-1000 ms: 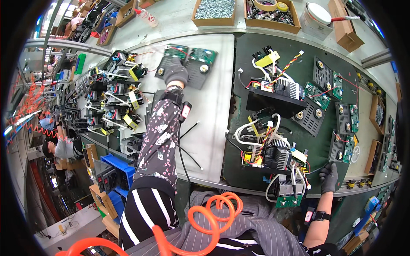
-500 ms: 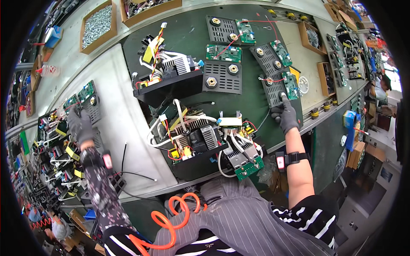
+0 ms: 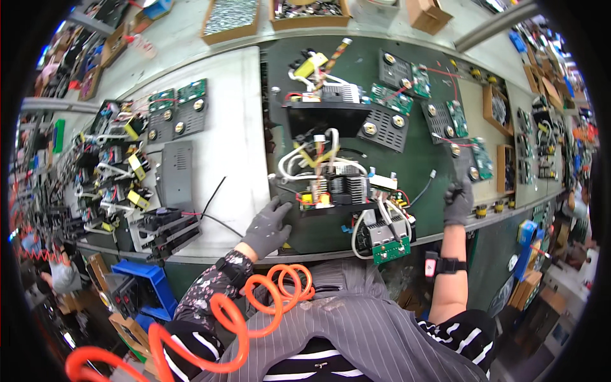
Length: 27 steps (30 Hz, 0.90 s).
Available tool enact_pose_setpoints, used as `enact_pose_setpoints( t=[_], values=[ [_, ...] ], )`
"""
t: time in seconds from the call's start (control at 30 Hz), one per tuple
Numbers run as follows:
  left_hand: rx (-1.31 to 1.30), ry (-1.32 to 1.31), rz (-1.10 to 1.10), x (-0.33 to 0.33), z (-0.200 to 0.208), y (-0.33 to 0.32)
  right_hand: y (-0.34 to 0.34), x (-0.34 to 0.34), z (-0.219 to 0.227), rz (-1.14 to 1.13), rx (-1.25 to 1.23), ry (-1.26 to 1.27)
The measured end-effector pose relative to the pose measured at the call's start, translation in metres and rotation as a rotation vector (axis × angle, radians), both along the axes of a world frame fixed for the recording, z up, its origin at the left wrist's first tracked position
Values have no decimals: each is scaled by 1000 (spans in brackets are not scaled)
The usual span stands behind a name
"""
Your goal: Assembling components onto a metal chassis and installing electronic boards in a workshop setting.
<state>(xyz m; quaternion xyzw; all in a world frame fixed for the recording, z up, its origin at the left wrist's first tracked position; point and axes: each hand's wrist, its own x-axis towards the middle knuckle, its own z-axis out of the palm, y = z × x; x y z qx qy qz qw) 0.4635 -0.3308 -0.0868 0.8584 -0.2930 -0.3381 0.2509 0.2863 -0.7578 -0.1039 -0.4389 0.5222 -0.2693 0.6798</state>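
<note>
Two gloved hands bracket your work: left hand (image 3: 267, 224) spread flat, steadying the mat (image 3: 305, 229); right hand (image 3: 458, 202) grasping a perforated plate (image 3: 463, 167).

Long pale workbench (image 3: 235, 137) with dark green mat (image 3: 407, 159), cardboard parts boxes (image 3: 310, 9) behind, blue crate (image 3: 143, 286) below.

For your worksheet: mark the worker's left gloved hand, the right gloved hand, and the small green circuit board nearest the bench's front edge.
left hand (image 3: 268, 224), head view, back of the grey glove.
right hand (image 3: 457, 202), head view, back of the glove.
green circuit board (image 3: 391, 250), head view, middle of its face.
</note>
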Motion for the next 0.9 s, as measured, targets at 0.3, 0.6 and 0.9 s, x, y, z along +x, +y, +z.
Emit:
enact_pose_setpoints(
  t=[0.3,0.6,0.9],
  values=[
    [-283,-15,-77,12,-53,25,102,153,163,651,-494,25],
    [-280,-166,262,3,-95,115,223,331,55,1169,-182,234],
    [-93,-64,993,-138,-24,213,305,414,-91,1368,-17,339]
  ],
)
